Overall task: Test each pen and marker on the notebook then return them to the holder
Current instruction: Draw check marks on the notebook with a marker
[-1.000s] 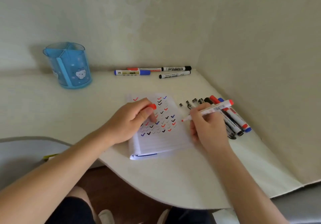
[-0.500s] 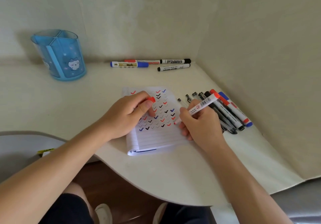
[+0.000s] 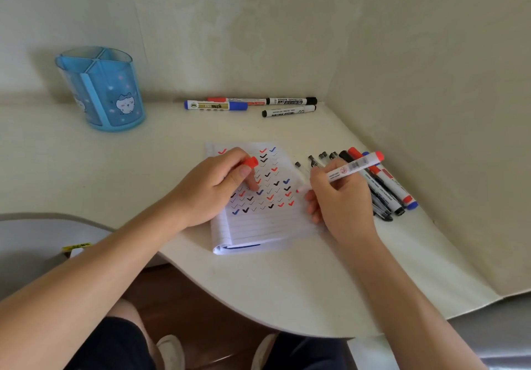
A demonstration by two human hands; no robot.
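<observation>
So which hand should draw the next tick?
The right hand: it holds the open red marker, tip at the notebook. The left hand grips the cap and rests on the page.

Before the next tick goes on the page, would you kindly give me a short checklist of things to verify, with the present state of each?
1. Red marker uncapped: ok; the left hand pinches its red cap.
2. Writing grip: ok; the right hand holds the marker with its tip pointing down and left.
3. Tip touching the paper: cannot tell; it sits at the page's right edge.
4. Notebook steadied: ok; the left hand rests on it.
5. Room to mark: ok; blank lines lie below the ticks.
6. Holder ready for the return: ok; it stands upright at the back left.
</observation>
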